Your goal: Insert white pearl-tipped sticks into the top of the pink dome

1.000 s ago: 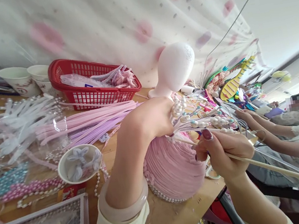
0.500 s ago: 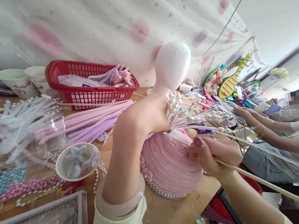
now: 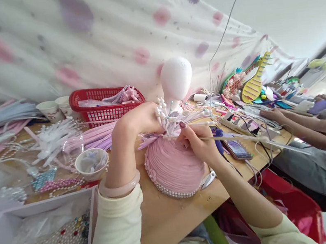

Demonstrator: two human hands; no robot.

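A round pink strand-covered piece (image 3: 175,168) with a pearl rim lies on the wooden table. At its top, a bunch of white stems and pearl sprays (image 3: 168,117) rises. My left hand (image 3: 146,118) is bent over the back of this bunch, its fingers mostly hidden behind it. Just right of the bunch, my right hand (image 3: 196,141) is closed in a pinch on a long thin pale strip (image 3: 234,138), which trails off to the right. A white mannequin head (image 3: 177,78) stands behind the piece, and scissors (image 3: 209,178) lie at its right edge.
A red basket (image 3: 108,112), a cup of pale flowers (image 3: 92,165) and a bead tray (image 3: 96,216) are on the left. To the right are a phone (image 3: 238,149), cables and a yellow lute-shaped piece (image 3: 253,89). Another person's arms (image 3: 308,131) reach in at the far right.
The view has shifted, so more of the table shows, with the phone and scissors now visible. My right hand has moved closer to the stem bunch, and the strip lies flatter.
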